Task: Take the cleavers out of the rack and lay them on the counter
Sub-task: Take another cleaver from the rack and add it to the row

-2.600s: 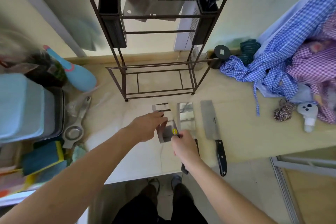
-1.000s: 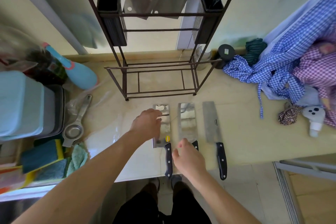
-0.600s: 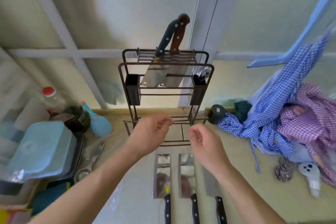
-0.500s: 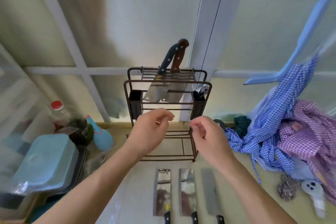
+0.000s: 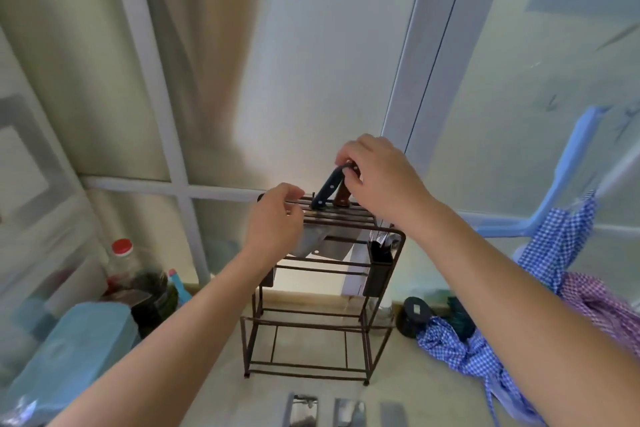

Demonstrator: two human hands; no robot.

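Note:
A dark wire rack (image 5: 377,322) stands on the counter against the window. Two cleavers sit in its top slots: one with a black handle (image 5: 325,191), one with a brown handle (image 5: 342,198), their blades (image 5: 334,246) hanging below. My right hand (image 5: 377,177) is closed around the upper ends of the handles. My left hand (image 5: 275,222) rests on the rack's top left bars, fingers curled over them. The tips of three cleaver blades (image 5: 303,409) lie on the counter at the bottom edge.
A pale blue box (image 5: 65,360), a red-capped bottle (image 5: 119,260) and a dark jar stand at left. Blue and purple checked cloths (image 5: 491,357) pile at right beside a black round object (image 5: 414,315). A black cutlery holder (image 5: 379,267) hangs on the rack's right.
Both hands rose from the laid cleavers to the rack's top. My right hand closed on the handles and my left hand settled on the top bars. The view tilted upward.

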